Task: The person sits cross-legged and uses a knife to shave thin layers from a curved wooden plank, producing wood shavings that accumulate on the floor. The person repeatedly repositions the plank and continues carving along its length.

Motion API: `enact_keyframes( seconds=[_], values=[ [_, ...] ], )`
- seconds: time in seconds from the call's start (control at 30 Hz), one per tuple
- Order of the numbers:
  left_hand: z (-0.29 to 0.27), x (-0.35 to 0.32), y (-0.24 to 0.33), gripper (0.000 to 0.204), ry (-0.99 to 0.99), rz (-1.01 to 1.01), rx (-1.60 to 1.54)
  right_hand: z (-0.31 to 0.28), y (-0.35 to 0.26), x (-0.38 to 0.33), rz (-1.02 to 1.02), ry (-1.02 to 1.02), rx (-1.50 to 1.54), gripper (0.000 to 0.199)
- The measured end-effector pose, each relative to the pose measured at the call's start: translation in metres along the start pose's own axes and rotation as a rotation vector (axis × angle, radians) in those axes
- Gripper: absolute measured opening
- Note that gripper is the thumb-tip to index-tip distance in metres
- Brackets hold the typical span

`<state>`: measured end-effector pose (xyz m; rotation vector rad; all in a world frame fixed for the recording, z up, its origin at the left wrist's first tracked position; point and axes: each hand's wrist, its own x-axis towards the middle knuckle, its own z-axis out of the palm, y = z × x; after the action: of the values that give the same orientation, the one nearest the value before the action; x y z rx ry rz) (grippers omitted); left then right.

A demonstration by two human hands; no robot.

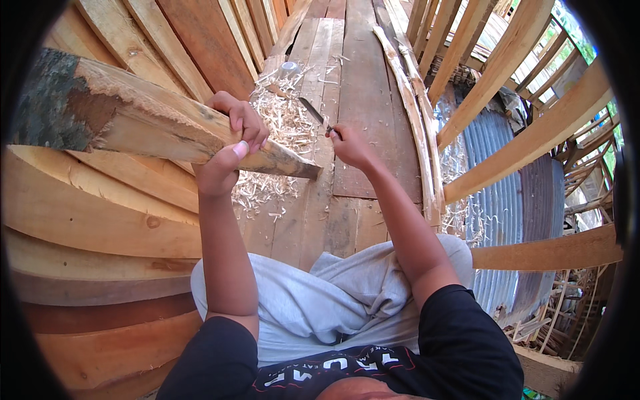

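A partly stripped wooden post (160, 123) is clasped near its narrower end by the left hand (230, 143), with the fingers curled over it and the thumb laid along it. The post is slanted from the upper left toward the middle of the view; dark, rough bark is left on its thicker end, while pale wood is exposed along most of its length. Whether the narrow tip is rested on the plank floor (363, 100) cannot be told.

The handle of a knife (312, 112) is enclosed in the right fist, and the right hand (350, 147) is held to the right of the post, apart from it. The dark blade is pointed forward and to the left, over the floor beside a heap of curled wood shavings (283, 123). At the far edge of the heap, a small rounded greyish object (290, 69) is seen.

Long pale wooden strips (407, 100) are laid along the right side of the floor. The left side is lined with wooden boards (100, 207). Beyond the wooden slats (520, 127) on the right, corrugated metal sheets (493, 180) are seen. Grey trousers (300, 300) are worn over crossed legs.
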<state>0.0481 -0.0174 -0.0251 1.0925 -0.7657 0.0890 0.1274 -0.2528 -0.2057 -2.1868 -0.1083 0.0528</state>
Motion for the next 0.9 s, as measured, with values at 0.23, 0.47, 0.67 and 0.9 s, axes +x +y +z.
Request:
enact_keyframes(
  seconds=[0.23,0.47,0.67,0.9],
  values=[
    [0.003,-0.001,-0.003,0.030,0.009,-0.006,-0.008,-0.010,-0.028,-0.037,-0.136,0.059,-0.375,0.040],
    [-0.008,-0.004,-0.005,0.030,0.000,0.043,-0.042,-0.002,-0.067,-0.030,-0.215,0.297,-0.582,0.046],
    [0.008,-0.001,0.008,0.033,0.159,0.079,0.053,-0.017,-0.072,-0.055,-0.118,0.118,-0.313,0.027],
    [0.012,-0.002,0.007,0.025,0.358,0.049,0.091,0.004,-0.015,-0.098,0.190,0.013,0.052,0.040]
  ],
)
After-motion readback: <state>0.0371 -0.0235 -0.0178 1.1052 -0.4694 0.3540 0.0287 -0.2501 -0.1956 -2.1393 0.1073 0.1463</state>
